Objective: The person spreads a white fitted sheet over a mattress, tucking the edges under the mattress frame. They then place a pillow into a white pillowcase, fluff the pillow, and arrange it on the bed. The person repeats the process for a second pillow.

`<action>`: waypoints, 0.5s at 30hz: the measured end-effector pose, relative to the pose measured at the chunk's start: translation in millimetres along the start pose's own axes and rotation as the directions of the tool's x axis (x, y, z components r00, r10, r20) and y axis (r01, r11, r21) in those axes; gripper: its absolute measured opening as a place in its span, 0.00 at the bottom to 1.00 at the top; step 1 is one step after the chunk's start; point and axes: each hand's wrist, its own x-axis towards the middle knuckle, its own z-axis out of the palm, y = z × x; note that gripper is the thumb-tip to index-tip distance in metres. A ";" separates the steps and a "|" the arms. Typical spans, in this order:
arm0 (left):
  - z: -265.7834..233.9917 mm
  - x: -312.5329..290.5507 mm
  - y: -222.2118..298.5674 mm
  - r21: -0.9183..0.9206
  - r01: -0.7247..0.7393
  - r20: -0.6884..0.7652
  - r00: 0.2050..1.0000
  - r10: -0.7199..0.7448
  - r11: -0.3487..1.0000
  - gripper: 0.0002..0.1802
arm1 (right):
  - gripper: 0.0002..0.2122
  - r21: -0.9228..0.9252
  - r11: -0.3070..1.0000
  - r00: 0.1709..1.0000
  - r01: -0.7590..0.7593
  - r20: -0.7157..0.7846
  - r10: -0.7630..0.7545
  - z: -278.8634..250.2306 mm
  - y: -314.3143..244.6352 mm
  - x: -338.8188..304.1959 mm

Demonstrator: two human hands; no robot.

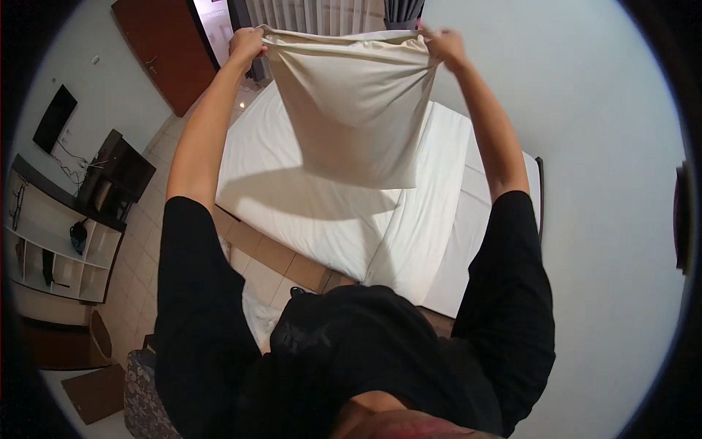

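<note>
With both arms stretched out in front of me, I hold up a cream pillowcase [358,110] by its upper corners. My left hand [247,45] is closed around the left corner, and my right hand [444,47] grips the right one. Between them the gathered top edge sags slightly, and folds run down from each corner. The lower part hangs free over a bed [292,212] with a white sheet, casting a shadow on it. Whether anything is inside the pillowcase I cannot tell.
A wall [585,146] runs along the right of the bed. Tiled floor [270,267] lies at its near left. Farther left stand a dark cabinet [121,175] and a shelf unit [66,256]. A brown door [164,51] and curtains [322,14] are at the back.
</note>
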 end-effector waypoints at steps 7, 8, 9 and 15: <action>-52.6 -70.5 48.3 -0.121 -0.244 -0.168 0.960 0.222 0.962 0.15 | 0.17 -0.081 0.909 0.912 0.409 0.026 -0.409 -40.3 -93.1 -49.5; -69.9 -98.5 43.9 -0.009 -0.217 -0.082 0.973 0.216 0.976 0.16 | 0.18 -0.036 0.836 0.837 0.547 0.053 -0.545 -53.7 -82.7 -70.6; -64.9 -140.7 24.8 -0.065 -0.317 -0.057 0.948 0.313 0.946 0.16 | 0.14 -0.221 0.826 0.850 0.519 0.032 -0.526 -63.7 -87.9 -121.4; -76.6 -458.9 -127.6 0.393 0.350 0.391 0.773 -0.499 0.850 0.06 | 0.04 -0.671 0.738 0.953 -0.064 0.179 0.245 -94.0 27.8 -448.4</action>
